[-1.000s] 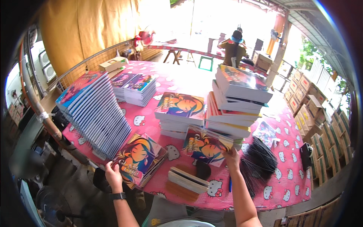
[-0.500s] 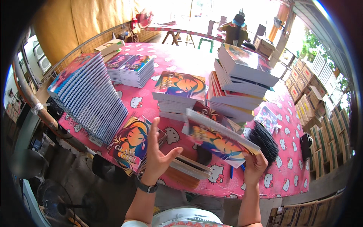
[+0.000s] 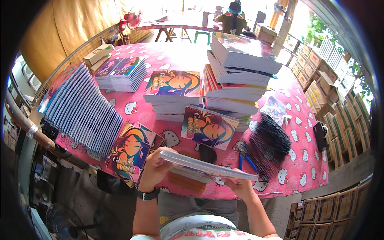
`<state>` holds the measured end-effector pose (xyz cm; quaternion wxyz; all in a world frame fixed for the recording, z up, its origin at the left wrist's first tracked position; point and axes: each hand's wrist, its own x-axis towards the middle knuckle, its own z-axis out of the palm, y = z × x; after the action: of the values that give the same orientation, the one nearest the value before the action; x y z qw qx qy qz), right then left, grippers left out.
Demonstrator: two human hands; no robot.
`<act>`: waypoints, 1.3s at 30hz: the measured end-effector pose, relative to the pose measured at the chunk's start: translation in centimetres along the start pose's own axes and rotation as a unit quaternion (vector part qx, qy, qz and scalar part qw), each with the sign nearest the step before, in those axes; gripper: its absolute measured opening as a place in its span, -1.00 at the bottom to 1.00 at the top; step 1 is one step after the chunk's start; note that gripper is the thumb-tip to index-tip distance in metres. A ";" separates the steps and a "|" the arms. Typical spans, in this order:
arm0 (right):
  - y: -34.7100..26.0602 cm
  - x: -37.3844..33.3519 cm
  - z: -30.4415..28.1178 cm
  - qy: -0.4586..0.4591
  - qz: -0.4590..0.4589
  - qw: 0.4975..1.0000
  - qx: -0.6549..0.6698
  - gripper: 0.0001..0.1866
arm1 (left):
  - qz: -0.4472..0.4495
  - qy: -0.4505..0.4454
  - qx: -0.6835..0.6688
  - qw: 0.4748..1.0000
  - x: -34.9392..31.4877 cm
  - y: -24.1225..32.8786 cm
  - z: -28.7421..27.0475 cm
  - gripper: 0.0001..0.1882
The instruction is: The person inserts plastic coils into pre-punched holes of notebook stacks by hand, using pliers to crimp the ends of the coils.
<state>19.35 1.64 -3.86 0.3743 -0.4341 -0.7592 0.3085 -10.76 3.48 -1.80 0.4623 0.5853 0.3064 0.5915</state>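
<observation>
Lying between the bare left hand [image 3: 153, 171] and bare right hand [image 3: 241, 188], a thin, rectangular, white-edged paper book [image 3: 208, 165] ran lengthwise from left fingers clamped on its left end to right fingers gripping near its right, neither hand nearer.

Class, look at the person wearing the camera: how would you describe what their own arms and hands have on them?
Both the left hand and right hand are ungloved. A dark strap circles the left wrist; the right wrist shows none. Pale sleeves appear at the lower edge.
</observation>
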 end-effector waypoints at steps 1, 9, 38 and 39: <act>-0.5 -0.3 -0.1 0.002 0.008 1.000 -0.006 -0.82 | -0.010 0.000 0.004 1.000 -0.1 0.1 -0.2 -0.78; -0.1 0.4 0.0 -0.035 -0.018 0.999 -0.029 -0.78 | -0.045 0.025 0.032 0.998 -0.5 0.9 0.0 -0.79; 15.1 2.7 -11.7 0.154 0.138 0.913 -0.351 -0.83 | 0.003 0.294 -0.005 0.956 -0.2 -6.7 2.0 -0.72; 15.5 2.5 -12.0 0.191 0.124 0.916 -0.331 -0.83 | 0.019 0.292 -0.003 0.956 0.1 -6.6 2.4 -0.72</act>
<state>35.15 12.32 -8.98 0.3060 -0.6745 -0.6718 -0.0057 -7.16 5.69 -7.39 0.3431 0.3913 0.4146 0.7465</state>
